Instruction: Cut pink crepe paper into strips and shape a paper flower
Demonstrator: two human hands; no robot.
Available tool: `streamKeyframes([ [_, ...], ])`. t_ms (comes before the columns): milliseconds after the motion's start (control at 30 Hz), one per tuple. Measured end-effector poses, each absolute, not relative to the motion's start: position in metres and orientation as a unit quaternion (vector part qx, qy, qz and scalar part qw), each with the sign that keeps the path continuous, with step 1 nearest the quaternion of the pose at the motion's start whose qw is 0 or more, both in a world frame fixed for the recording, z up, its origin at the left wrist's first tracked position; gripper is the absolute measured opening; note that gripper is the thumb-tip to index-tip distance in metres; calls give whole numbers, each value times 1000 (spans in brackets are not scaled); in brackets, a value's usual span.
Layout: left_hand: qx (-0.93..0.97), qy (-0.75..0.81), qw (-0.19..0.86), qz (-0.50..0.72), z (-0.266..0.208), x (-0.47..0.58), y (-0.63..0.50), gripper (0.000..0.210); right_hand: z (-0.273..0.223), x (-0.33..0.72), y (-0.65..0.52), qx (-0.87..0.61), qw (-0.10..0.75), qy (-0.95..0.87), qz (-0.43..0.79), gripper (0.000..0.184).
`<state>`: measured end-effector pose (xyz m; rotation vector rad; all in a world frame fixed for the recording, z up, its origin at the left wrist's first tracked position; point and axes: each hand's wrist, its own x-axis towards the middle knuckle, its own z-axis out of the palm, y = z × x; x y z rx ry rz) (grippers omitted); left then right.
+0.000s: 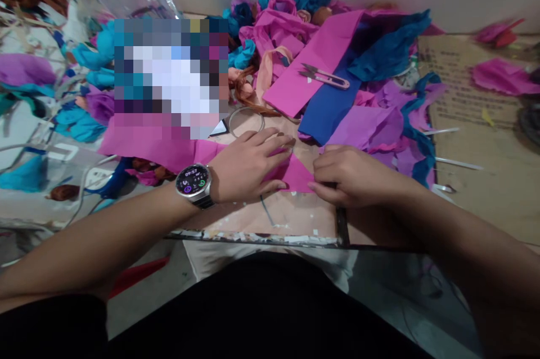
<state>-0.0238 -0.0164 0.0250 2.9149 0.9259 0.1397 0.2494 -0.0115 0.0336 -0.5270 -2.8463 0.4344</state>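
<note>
Prob. risking a rip in the pink paper (297, 176), if tugging too hard w/ the R hand (352, 173) while weighing down too firmly w/ the L hand (248, 165); looking thin, hence likely creasing or stretching under uneven pull. Poss. skewing or bunching too, if letting the L palm slip, i.e. losing the hold on 1 side. Maybe also dragging the longer pink sheet (147, 142) along, running in under the L wrist area; not showing whether joining the paper or merely overlapping, hiding beneath the L hand. Perhaps nudging the metal ring (264, 122), lying just beyond the L fingers, if reaching fwd carelessly; likewise maybe upsetting the snips (327, 76), resting across the folded pink sheet (299, 83) & blue sheet (329, 114) farther back, if yanking at 1 of these 2. Re position: lying on the table (248, 221) betw. the 2 hands, extending under the L fingers at 1 end & reaching the R fingertips at the other. Spreading the L hand open, palm down, touching the paper from above, seemingly not gripping. Curling the R hand closed, apparently pinching the R end betw. thumb & fingers; not revealing how tightly.
</note>
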Motion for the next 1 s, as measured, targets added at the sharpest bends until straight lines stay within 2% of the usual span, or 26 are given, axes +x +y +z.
streamKeyframes([
  [233,952,299,44,48,27,-24,-17,64,30,248,-12,-248,171,-934,193,24],
  [633,938,343,38,25,33,-29,-11,60,27,249,-11,-222,125,-952,168,25],
  [1000,940,332,51,59,29,-26,-12,56,28,250,-10,-200,115,-960,159,23],
])
